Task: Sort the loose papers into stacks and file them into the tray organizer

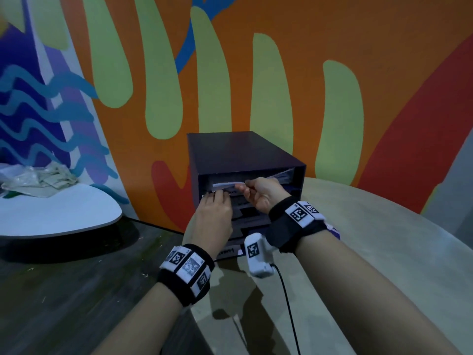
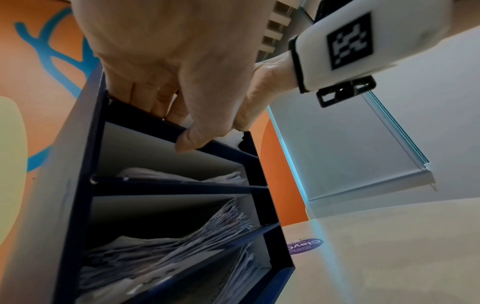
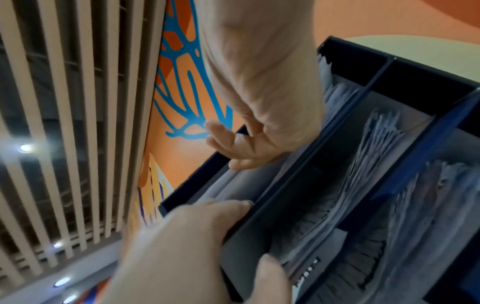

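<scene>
A dark navy tray organizer (image 1: 245,155) stands on the beige table, its open front facing me. My left hand (image 1: 216,195) grips the front lip of its top tray, thumb under the lip and fingers curled over it; it also shows as the left hand (image 2: 182,131) and the left hand (image 3: 207,226). My right hand (image 1: 242,187) pinches a white paper (image 1: 224,186) at the mouth of the top slot, and its fingers (image 3: 228,148) reach into that slot. The lower trays hold crumpled stacks of papers (image 2: 182,236).
The organizer backs onto a painted orange mural wall (image 1: 307,73). The beige table (image 1: 384,239) spreads to the right, with a purple sticker (image 2: 305,245) beside the organizer. A white round table (image 1: 64,213) at the left carries a crumpled plastic bag (image 1: 41,179). A black cable (image 1: 288,303) hangs from my right wrist.
</scene>
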Tool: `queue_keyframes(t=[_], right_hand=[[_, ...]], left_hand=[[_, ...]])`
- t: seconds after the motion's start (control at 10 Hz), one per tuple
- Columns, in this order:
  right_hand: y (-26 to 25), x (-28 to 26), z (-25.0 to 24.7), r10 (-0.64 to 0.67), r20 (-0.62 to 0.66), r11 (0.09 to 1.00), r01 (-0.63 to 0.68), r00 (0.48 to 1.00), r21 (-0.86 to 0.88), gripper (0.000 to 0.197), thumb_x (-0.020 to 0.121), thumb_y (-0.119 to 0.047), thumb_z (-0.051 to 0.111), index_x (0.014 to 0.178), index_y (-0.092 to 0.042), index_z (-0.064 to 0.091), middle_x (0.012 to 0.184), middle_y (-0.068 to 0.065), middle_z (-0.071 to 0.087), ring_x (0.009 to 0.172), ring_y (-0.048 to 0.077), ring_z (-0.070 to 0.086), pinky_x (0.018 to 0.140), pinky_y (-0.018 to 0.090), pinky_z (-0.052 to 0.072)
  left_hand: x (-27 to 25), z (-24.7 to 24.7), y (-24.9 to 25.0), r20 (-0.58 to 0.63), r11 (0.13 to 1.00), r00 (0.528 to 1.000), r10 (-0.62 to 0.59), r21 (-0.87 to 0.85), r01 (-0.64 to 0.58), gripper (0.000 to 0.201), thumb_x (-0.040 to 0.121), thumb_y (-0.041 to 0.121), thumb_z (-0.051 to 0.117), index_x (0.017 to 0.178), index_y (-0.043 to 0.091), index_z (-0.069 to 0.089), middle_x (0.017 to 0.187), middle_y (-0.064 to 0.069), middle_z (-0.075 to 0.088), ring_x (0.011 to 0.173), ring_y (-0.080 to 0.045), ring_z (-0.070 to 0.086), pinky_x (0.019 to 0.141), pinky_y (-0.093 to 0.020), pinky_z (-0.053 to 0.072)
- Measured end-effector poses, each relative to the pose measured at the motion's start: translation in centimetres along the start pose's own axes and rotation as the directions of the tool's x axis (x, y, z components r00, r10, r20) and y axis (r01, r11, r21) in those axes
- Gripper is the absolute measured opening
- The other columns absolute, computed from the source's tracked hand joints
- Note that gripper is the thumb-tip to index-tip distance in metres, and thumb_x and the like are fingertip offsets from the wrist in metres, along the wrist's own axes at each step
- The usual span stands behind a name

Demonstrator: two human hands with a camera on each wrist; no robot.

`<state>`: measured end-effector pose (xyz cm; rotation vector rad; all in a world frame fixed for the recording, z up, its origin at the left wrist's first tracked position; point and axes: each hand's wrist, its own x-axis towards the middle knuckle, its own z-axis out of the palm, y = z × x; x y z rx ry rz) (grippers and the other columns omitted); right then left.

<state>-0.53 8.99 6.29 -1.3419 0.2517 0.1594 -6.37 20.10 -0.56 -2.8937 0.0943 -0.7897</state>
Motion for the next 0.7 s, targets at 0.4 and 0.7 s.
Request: queue_keyframes(t=[0.4, 0.7], right_hand=[[1.8, 0.5, -0.3, -0.283, 0.038, 0.903, 0.279, 0.958, -0.328, 0.02, 0.093, -0.01, 0.06, 0.076, -0.004, 0.052, 0.058, 0.016, 0.055, 0.026, 0.011, 0.045, 0.032, 0.015, 0.029], [1.4, -1.6, -10.3, -0.587, -0.011, 0.599, 0.425, 0.81, -0.679, 0.038, 0.092, -0.021, 0.059, 0.056, -0.008, 0.062, 0.05, 0.004, 0.061, 0.049, 0.018, 0.056, 0.055, 0.028, 0.044]], left_hand=[[0.1, 0.4, -0.1, -0.036, 0.999, 0.999, -0.011, -0.034, 0.01, 0.054, 0.061, 0.012, 0.079, 0.113, 0.003, 0.067, 0.1, -0.011, 0.065, 0.092, -0.028, 0.064, 0.092, -0.036, 0.051], [0.6, -0.7, 0.7, 0.039, 0.994, 0.999, -0.005, -0.108, 0.01, 0.049, 0.093, 0.022, 0.05, 0.139, 0.007, 0.043, 0.132, -0.009, 0.046, 0.123, -0.028, 0.045, 0.113, -0.037, 0.029]])
